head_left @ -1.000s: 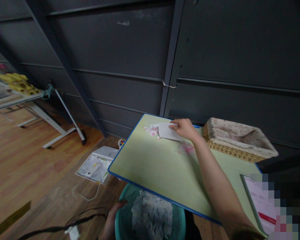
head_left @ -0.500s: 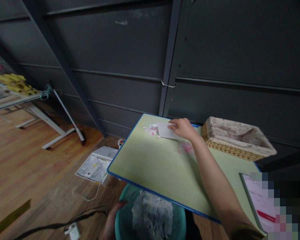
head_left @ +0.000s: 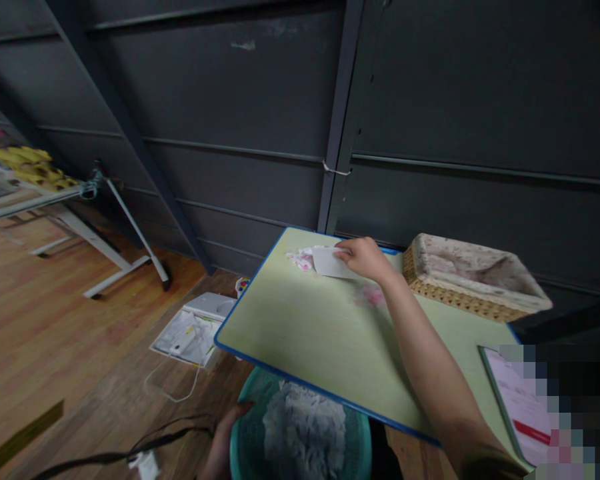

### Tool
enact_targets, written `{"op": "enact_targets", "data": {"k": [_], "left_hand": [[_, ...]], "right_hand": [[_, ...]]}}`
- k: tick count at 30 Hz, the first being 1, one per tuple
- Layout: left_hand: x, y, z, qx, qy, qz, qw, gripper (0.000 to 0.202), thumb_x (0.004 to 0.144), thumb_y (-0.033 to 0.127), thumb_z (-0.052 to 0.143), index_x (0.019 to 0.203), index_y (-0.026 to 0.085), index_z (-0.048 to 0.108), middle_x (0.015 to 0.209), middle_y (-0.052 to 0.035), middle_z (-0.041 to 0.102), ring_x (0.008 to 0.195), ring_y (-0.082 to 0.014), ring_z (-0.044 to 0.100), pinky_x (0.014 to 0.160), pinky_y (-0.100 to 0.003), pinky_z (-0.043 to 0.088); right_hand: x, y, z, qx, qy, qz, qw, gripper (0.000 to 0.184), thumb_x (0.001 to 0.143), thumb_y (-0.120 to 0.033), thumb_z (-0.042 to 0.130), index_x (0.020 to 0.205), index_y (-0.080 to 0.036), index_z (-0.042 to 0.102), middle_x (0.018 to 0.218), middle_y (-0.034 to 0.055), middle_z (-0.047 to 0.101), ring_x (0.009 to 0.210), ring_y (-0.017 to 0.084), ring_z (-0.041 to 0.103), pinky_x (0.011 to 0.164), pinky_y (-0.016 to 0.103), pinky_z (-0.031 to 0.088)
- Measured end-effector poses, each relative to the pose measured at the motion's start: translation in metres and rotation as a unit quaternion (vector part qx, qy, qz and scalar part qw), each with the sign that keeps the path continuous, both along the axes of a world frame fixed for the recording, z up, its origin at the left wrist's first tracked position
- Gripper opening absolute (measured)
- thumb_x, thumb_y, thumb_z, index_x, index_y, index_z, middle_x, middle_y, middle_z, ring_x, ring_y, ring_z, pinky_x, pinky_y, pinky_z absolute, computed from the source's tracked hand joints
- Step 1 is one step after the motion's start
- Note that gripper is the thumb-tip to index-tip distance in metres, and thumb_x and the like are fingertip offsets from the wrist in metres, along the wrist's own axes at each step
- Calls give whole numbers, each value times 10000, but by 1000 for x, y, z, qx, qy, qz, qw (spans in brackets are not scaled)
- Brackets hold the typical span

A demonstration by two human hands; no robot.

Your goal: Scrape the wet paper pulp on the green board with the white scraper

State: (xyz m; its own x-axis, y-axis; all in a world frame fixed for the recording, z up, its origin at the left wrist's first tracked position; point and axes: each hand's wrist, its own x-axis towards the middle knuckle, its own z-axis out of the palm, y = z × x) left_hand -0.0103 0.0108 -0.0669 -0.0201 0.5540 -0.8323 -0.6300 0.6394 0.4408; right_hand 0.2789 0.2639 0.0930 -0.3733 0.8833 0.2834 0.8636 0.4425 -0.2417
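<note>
My right hand (head_left: 367, 258) pinches a white card (head_left: 333, 263) near the back edge of the pale green table (head_left: 290, 320). The card's left edge touches a small heap of white and pink scraps (head_left: 300, 259); the heap is too fine to make out further. A pink smudge (head_left: 371, 295) shows on the tabletop below my wrist. Under the table's front edge, my left hand (head_left: 230, 427) grips the rim of a green basket (head_left: 239, 437), thumb over the rim. Inside it is a mass of greyish-white shreds (head_left: 307, 427).
A cloth-lined wicker basket (head_left: 467, 307) stands at the table's back right. A clipboard (head_left: 517, 407) with paper lies at the right edge. On the floor to the left are a white box (head_left: 185, 333) and a cable (head_left: 105, 457). A dark panelled wall (head_left: 250, 193) stands behind.
The right hand and card have shifted very slightly left against the scraps. The left hand and green basket look the same.
</note>
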Motion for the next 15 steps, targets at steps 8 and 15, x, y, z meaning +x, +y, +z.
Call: {"op": "enact_targets", "data": {"k": [8, 15], "left_hand": [[6, 3, 12, -7, 11, 5, 1000, 248, 682, 237, 689, 917, 162, 705, 723, -65, 795, 849, -348, 744, 707, -413, 571], [7, 4, 16, -26, -14, 14, 999, 281, 644, 250, 713, 912, 171, 695, 737, -73, 799, 905, -356, 733, 725, -409, 573]], "right_hand": [[9, -1, 7, 9, 17, -23, 1000, 253, 858, -256, 548, 973, -206, 768, 979, 92, 756, 897, 254, 688, 751, 307, 442], [1, 1, 0, -7, 15, -2, 1000, 268, 867, -227, 541, 1020, -194, 759, 1024, 107, 748, 947, 255, 683, 789, 307, 439]]}}
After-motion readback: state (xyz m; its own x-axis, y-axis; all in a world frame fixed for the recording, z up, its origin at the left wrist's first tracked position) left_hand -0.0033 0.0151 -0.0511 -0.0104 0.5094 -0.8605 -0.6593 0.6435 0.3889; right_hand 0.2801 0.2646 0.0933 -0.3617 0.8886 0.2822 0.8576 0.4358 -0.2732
